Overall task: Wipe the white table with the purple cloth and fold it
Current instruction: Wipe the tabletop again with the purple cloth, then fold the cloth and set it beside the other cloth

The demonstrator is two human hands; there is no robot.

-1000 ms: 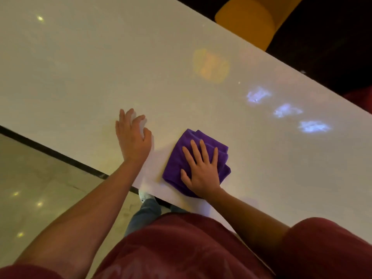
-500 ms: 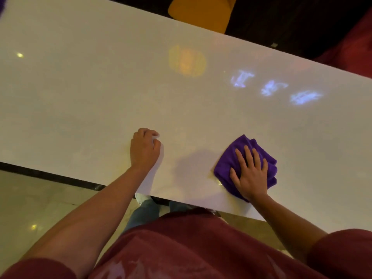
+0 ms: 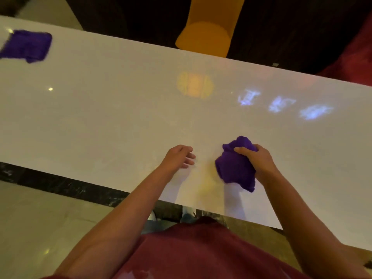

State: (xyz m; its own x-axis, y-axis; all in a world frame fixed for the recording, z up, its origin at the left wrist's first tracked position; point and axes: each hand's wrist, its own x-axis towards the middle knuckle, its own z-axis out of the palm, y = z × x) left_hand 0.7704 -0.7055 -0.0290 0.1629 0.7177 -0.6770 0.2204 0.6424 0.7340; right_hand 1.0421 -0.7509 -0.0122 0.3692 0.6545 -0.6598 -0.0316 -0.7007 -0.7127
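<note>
Purple cloth (image 3: 237,166) now bunched in right hand (image 3: 259,164) grip, no clear axis.

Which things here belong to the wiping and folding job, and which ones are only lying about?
Part of the job:
- purple cloth, bunched in the right hand
- white table
- left hand, empty, beside the cloth

Just lying about:
- second purple cloth, flat at the table's far left
- yellow chair behind the table

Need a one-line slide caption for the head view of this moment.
Right hand grips a bunched purple cloth on the white table; left hand rests empty beside it.
</note>
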